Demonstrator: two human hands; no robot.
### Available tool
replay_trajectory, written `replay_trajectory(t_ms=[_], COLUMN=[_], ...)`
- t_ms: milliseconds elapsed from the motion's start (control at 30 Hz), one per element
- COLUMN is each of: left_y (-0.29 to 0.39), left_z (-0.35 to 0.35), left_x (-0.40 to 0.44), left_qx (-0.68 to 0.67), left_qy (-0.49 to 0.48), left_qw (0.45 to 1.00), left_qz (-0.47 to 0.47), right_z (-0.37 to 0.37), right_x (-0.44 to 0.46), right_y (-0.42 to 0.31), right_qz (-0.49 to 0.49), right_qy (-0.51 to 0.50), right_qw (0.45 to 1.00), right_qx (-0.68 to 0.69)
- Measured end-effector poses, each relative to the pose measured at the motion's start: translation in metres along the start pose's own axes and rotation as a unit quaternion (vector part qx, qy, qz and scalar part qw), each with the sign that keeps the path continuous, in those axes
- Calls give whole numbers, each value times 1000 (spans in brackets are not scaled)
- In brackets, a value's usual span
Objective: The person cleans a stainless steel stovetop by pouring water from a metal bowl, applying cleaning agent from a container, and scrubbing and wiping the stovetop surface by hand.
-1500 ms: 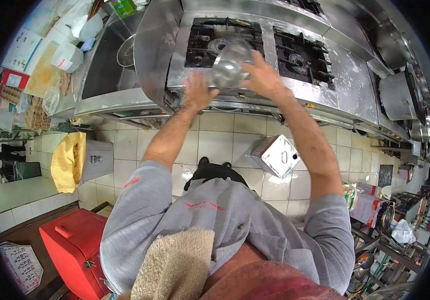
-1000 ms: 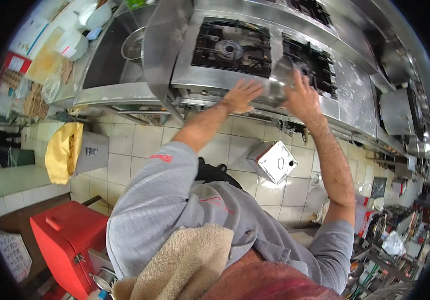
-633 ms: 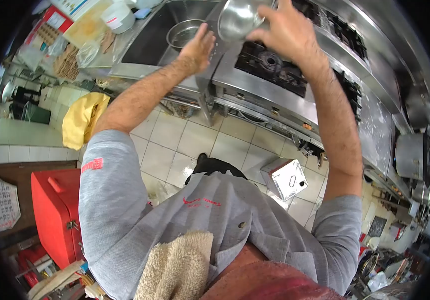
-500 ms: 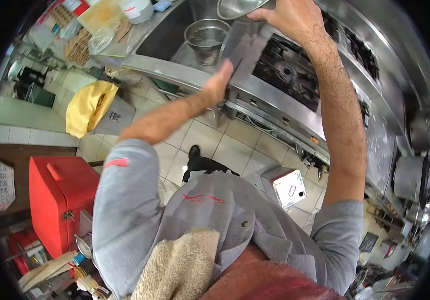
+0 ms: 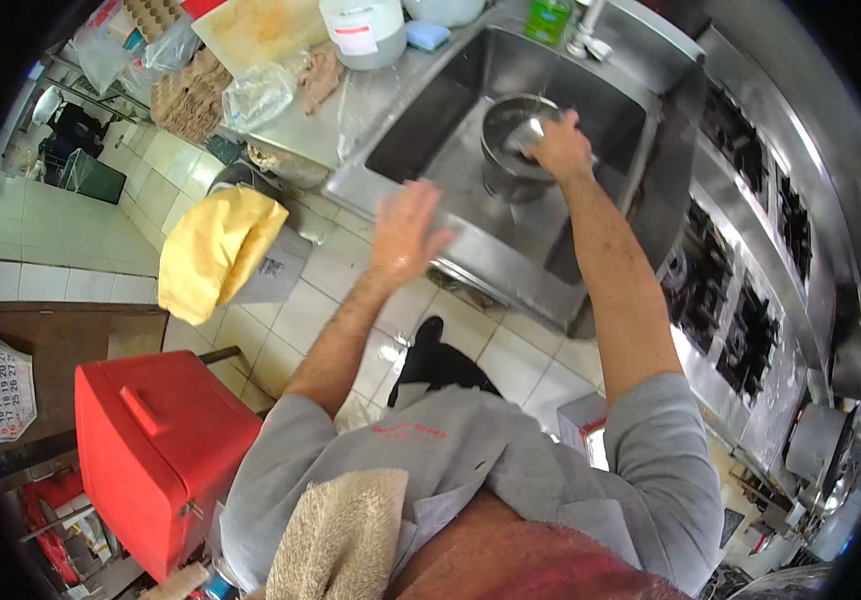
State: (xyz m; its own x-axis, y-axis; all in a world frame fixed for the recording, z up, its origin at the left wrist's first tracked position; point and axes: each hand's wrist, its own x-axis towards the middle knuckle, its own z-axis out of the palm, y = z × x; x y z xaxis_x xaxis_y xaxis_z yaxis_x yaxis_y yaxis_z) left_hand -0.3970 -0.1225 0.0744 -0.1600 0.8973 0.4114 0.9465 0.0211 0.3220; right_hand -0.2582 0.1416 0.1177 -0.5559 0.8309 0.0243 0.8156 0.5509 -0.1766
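In the sink (image 5: 431,155) a metal pot (image 5: 514,180) stands upright on the basin floor. My right hand (image 5: 563,150) reaches over its rim, fingers closed on a shiny metal bowl (image 5: 525,134) at the pot's mouth. Much of the bowl is hidden by the fingers and the pot wall, so its exact shape is unclear. My left hand (image 5: 411,232) holds nothing; its fingers are spread in the air just before the sink's front edge, slightly blurred.
Behind the sink are a faucet (image 5: 591,42), a green bottle (image 5: 548,18) and a blue sponge (image 5: 428,36). A white tub (image 5: 363,35) and a cutting board (image 5: 261,35) sit left. Gas burners (image 5: 716,270) lie right. A red box (image 5: 166,450) stands lower left.
My view has swung toward the sink. My right hand has come from above the stove side down to the pot with the bowl. The left hand has moved away leftward, its fingers spread.
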Motion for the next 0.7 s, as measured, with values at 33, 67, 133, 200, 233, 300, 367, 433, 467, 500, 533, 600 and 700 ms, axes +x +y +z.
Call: replay_trajectory(t_ms=[33,67,133,200,233,300,367,433,467,500,533,600,700], left_y=[-38,-78,-144,-193,-199,-205,-215,-223,-223,-223,-220,-208,-190], left_z=[-6,-9,-11,-5,-2,6,17,29,36,41,46,67,82], left_x=[8,17,40,69,82,115,145,174,182,191,198,205,211], left_qx=[77,112,147,167,165,167,168,131,126,159,191,184,159], left_qy=[-20,-26,-34,-126,-107,-123,-139,-128,-132,-127,-121,-89,-94], left_qw=[995,989,979,942,942,945,948,966,966,960,952,954,974], left_qz=[-56,-97,-135,-263,-273,-253,-233,-185,-183,-195,-206,-219,-135], right_z=[29,53,85,141,154,164,146,149,149,144,137,119,69], right_x=[15,29,45,71,74,66,53,53,50,44,47,51,56], right_y=[11,20,28,45,43,42,30,44,52,53,54,56,24], right_qz=[2,5,25,21,15,58,107,144,179,132,133,46,3], right_qy=[14,28,14,-1,-23,-26,19,22,31,61,62,134,133], right_qw=[997,988,971,977,981,998,983,966,944,940,941,941,944], right_qx=[-76,-151,-238,-213,-190,-28,147,211,275,307,305,309,303])
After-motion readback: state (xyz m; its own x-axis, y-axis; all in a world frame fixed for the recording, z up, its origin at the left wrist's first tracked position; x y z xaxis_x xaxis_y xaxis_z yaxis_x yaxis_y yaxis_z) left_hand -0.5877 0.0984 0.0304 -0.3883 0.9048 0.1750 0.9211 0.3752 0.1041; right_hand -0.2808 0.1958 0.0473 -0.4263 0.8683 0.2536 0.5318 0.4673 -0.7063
